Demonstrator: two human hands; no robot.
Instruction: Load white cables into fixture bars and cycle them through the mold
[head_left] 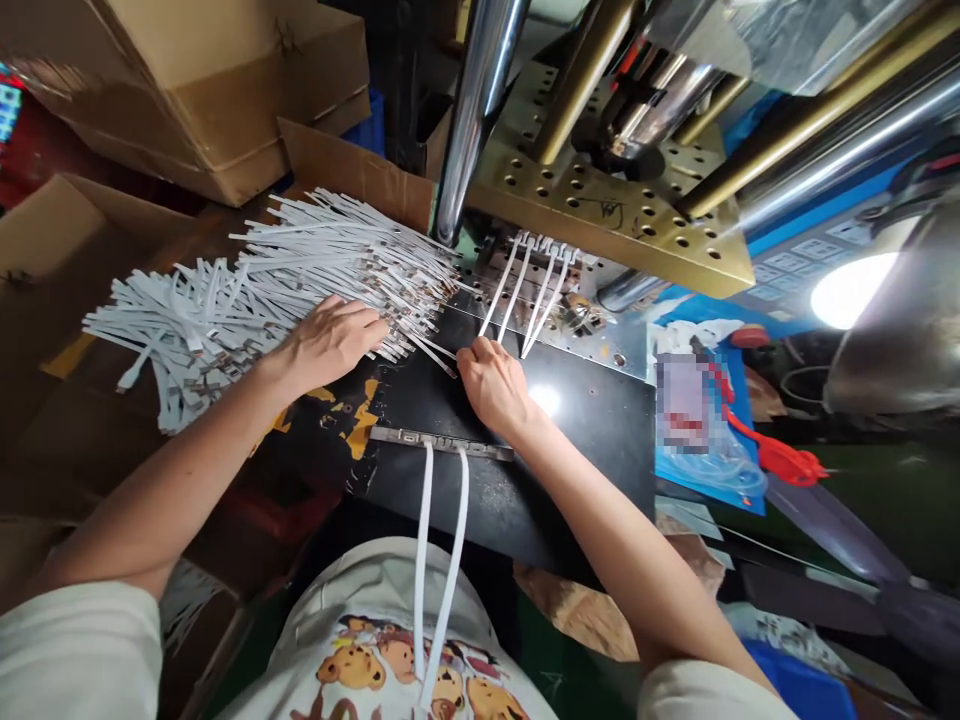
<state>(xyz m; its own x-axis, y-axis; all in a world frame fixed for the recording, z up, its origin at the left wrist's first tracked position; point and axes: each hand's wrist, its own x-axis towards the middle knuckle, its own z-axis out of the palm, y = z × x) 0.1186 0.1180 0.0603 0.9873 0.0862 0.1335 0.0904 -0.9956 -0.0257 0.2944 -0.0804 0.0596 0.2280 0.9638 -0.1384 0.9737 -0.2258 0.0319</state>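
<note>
My left hand (341, 335) lies at the near edge of a big pile of flat white cables (307, 265) with metal plug ends. Its fingers are bent and held together, and their tips are hidden among the cables. Over the black table my right hand (491, 380) is closed, with the end of a white cable (435, 352) running into its fingertips from the pile. In front of it sits a narrow slotted metal bar (390, 435); two white cables (427, 540) hang from it towards my lap. Several cables (514, 290) stick out of the metal mould (480, 270) under the press.
A thick brass-coloured press plate (615, 215) with steel columns (480, 100) overhangs the mould. Cardboard boxes (225, 100) crowd the left. A lit lamp (855, 285), a blue sheet (739, 490) and a red-handled tool (787, 460) are at the right.
</note>
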